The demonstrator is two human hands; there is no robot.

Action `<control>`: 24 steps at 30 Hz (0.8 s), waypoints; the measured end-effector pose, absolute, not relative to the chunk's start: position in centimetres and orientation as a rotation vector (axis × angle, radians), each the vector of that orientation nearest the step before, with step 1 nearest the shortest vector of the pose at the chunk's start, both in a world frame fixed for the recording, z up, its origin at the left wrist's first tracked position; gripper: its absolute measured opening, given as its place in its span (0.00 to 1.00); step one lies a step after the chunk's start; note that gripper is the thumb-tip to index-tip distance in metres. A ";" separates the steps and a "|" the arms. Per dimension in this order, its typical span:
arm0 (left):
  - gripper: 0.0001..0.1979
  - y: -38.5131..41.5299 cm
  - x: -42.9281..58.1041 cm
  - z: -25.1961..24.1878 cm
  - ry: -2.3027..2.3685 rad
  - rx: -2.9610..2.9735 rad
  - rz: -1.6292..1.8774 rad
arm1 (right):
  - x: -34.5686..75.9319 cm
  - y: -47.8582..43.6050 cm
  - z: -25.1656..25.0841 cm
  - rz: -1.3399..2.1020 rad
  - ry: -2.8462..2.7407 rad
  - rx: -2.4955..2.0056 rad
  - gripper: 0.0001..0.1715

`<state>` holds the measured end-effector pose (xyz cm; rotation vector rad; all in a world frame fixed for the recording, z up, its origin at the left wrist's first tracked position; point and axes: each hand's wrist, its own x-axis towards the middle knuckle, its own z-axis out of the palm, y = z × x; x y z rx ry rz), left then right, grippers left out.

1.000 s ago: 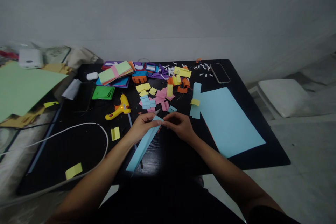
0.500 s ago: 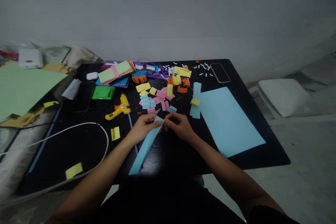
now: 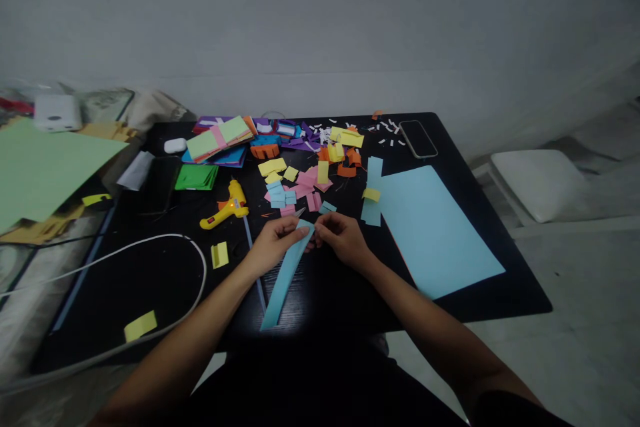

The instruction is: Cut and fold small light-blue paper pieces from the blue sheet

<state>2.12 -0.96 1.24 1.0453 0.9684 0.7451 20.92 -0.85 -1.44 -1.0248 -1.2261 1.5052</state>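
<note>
Paper strip (image 3: 283, 287), light blue and narrow, slants from the person's hands toward seven o'clock; from where I stand I can't make out whether its lower end rests on the black table (image 3: 350, 297). The left hand (image 3: 274, 240) grasps the upper end, thumb on top, the other fingers mostly hidden underneath. The right hand (image 3: 343, 240) curls in at that same end, thumb and forefinger drawn together, but it's too dim to tell whether it pinches the paper.

A grey pointed tip (image 3: 300, 212) pokes out at twelve o'clock; the rest is covered, so I can't name the tool. A slim bluish rod (image 3: 261, 297) passes beneath the left wrist, its middle hidden. Beyond the tip, blue, pink and yellow paper pieces (image 3: 306, 180) overlap too much to count. The yellow glue gun (image 3: 227, 205) lies at ten o'clock, the light-blue sheet (image 3: 443, 233) at three, a dark-screened phone (image 3: 419, 139) at two. Far out at ten, a pale green sheet (image 3: 50, 167) runs out of sight.
</note>
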 end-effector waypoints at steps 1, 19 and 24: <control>0.18 -1.0 2.1 1.2 0.952 1.006 0.722 | 21.0 -0.8 -1.5 1.494 -1.212 -1.034 0.15; 0.19 -0.9 2.0 0.7 0.991 0.961 0.703 | 21.0 -0.7 -1.3 1.573 -1.161 -1.042 0.19; 0.19 -0.9 2.1 0.6 0.946 1.007 0.690 | 20.8 -0.8 -1.2 1.554 -1.288 -1.063 0.20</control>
